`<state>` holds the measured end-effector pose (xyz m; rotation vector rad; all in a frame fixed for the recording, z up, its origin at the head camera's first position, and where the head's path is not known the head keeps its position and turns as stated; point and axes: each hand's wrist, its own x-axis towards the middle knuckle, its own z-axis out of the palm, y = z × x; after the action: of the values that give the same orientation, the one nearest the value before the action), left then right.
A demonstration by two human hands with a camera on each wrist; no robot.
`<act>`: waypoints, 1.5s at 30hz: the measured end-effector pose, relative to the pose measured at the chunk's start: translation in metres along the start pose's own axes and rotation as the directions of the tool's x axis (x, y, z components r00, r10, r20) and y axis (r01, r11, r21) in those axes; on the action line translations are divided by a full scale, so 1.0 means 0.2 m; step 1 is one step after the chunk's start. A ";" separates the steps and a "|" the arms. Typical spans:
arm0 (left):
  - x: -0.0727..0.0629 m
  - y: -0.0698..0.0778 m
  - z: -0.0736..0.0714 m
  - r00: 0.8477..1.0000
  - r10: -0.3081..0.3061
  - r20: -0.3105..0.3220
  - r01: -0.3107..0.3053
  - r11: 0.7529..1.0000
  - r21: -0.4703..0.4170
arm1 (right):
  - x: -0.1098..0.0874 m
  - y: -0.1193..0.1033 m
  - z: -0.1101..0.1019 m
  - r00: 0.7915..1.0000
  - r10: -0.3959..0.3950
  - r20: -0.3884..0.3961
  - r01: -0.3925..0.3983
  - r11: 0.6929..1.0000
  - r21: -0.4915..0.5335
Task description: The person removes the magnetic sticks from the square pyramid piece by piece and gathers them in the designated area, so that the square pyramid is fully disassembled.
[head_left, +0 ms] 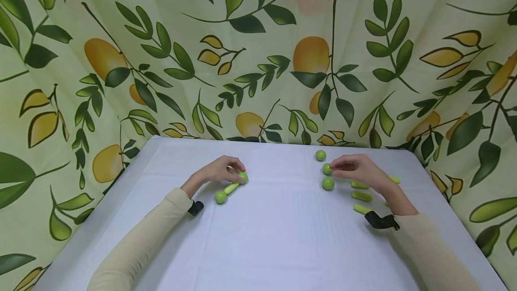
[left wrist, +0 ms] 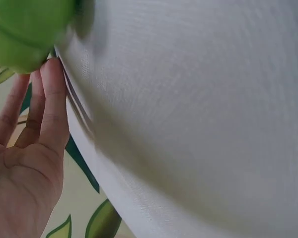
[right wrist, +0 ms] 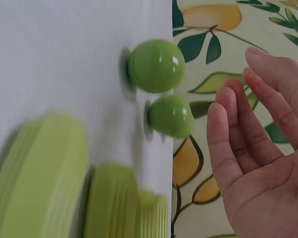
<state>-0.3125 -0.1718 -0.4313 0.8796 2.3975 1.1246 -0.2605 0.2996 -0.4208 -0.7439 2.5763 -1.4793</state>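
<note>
My left hand point(head_left: 224, 168) pinches a shiny green ball point(head_left: 243, 177) between thumb and fingers on the white table. A short light-green stick point(head_left: 231, 188) runs from that ball to a second green ball point(head_left: 220, 197), nearer to me. In the left wrist view, a blurred green ball point(left wrist: 27, 32) hides some fingertips of the left hand point(left wrist: 30, 148). My right hand point(head_left: 359, 169) hovers at the middle of three green balls, its fingertips overlapping the middle ball point(head_left: 327, 169). The right wrist view shows the right hand point(right wrist: 265, 144) with loosely bent fingers and nothing between them.
The far ball point(head_left: 321, 155) and near ball point(head_left: 328, 183) flank the middle one. Several ribbed light-green sticks point(head_left: 361, 196) lie under and beside my right forearm. Behind the white table point(head_left: 262, 237) hangs a leaf-and-fruit patterned curtain point(head_left: 250, 80). Black devices point(head_left: 381, 221) sit at both wrists.
</note>
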 end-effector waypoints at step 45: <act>-0.20 -0.04 -0.08 0.982 0.010 0.187 -0.008 1.000 -0.011 | 0.56 -0.25 0.85 0.931 -0.117 0.345 0.054 0.981 0.186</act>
<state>-0.2938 -0.2119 -0.4255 0.9488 2.2360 1.0084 -0.2888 0.0944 -0.4498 -1.0056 2.1449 -1.4154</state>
